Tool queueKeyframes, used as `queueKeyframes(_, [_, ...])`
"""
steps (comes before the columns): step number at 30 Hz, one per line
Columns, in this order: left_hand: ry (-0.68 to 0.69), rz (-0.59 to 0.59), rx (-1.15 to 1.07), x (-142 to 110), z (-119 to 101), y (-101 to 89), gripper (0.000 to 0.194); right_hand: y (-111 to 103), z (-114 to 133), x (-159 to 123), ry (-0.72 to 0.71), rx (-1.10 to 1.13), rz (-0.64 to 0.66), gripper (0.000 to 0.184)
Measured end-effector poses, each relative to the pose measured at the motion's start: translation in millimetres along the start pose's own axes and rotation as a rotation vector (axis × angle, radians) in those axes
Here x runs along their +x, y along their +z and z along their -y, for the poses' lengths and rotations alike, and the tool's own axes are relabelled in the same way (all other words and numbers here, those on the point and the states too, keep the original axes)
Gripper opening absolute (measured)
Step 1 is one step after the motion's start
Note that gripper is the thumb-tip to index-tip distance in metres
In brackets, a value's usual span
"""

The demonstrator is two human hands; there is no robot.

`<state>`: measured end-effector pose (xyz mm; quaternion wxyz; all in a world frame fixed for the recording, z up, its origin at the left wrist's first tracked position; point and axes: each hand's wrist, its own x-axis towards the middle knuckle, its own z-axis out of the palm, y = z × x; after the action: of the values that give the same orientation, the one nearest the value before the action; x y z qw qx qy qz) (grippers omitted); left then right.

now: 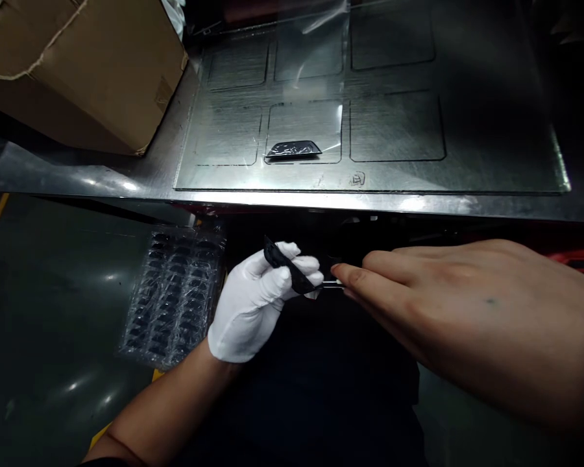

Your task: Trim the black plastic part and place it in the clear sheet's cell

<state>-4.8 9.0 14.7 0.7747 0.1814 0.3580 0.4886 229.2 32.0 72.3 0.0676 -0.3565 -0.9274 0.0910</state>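
Note:
My left hand, in a white glove, pinches a small black moulded part between thumb and fingers, just below the table edge. My right hand is bare and closed around a thin tool with a narrow metal shaft. The shaft's tip reaches the lower end of the part in my left hand; whether it touches cannot be made out. The tool's handle is mostly hidden by my fingers. A similar black part with a shiny face lies on the glass sheet near the front.
A glass sheet covers much of the metal table, over outlined rectangles. A cardboard box stands at the table's left. Below, on the left, a clear plastic tray holds rows of black parts.

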Motion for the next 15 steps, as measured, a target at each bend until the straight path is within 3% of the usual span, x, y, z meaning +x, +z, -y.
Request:
queueKeyframes(4, [0.021, -0.022, 0.008, 0, 1, 0.1, 0.024, 1, 1, 0, -0.001, -0.030, -0.015, 0.026])
queueKeyframes(11, [0.181, -0.118, 0.154, -2, 8, 1.7, 0.026, -2, 13, 7, 0.030, -0.012, 0.010, 0.013])
queueKeyframes(15, [0.212, -0.125, 0.175, -5, 10, -0.2, 0.026, -2, 21, 8, 0.066, -0.020, -0.011, 0.017])
